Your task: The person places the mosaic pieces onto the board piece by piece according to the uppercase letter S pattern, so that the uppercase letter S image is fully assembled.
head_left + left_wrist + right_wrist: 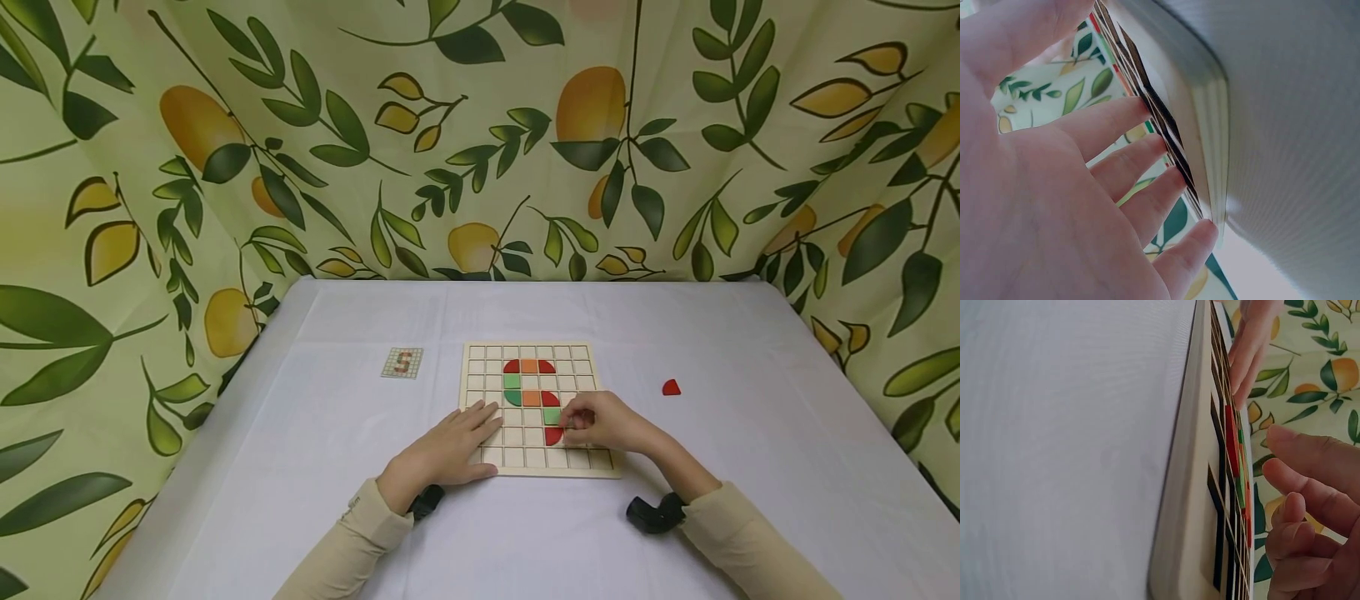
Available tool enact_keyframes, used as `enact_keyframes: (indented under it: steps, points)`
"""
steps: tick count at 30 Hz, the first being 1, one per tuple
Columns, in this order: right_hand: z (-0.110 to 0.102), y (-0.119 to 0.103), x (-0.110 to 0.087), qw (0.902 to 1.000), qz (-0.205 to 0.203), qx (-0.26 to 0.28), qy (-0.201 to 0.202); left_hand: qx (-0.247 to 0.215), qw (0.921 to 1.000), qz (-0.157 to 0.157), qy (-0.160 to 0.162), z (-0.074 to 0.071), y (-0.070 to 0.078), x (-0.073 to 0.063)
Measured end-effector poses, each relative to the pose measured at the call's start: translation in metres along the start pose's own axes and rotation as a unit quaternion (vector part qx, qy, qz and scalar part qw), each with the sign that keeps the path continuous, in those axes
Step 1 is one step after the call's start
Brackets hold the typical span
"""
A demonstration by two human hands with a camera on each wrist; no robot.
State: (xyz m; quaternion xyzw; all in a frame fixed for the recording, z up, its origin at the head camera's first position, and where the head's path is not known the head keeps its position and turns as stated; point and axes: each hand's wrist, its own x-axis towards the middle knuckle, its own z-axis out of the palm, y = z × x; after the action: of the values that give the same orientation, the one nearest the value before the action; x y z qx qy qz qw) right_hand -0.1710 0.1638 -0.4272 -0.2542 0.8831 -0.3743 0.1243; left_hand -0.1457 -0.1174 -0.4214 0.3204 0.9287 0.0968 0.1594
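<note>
A square wooden grid board (525,458) lies on the table with red, orange and green pieces in its cells, forming a curved, stepped figure. My left hand (456,444) rests on the board's left side, fingers spread and fairly straight, their tips along its edge (1210,137) in the left wrist view. Over the board's right half, my right hand (606,422) is beside a light green square (551,416) and a red quarter-round piece (553,436). In the right wrist view, its loosely bent fingers (1316,456) show no piece between them.
Left of the board lies a small gridded card (402,363) with a coloured S-shaped pattern. One loose red rounded piece (671,387) lies on the white tablecloth (225,500) to the right. A leaf-and-fruit patterned curtain (480,150) surrounds the table's back and sides.
</note>
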Motion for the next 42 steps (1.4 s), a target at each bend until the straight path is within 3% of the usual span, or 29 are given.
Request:
enact_keyframes:
  steps: [6, 26, 42]
  points:
    - [-0.007, 0.001, -0.007, 0.9994, 0.034, 0.005, 0.001, 0.002, 1.0000, -0.002, -0.001, 0.000, 0.000, 0.000]
    - [-0.025, 0.017, -0.033, 0.9987, 0.044, 0.004, 0.026, 0.004, 1.0000, 0.000, 0.001, -0.002, 0.002, -0.001]
    - [-0.039, 0.034, -0.054, 0.9978, 0.054, 0.035, 0.015, 0.000, 1.0000, -0.002, 0.001, -0.001, 0.003, -0.001]
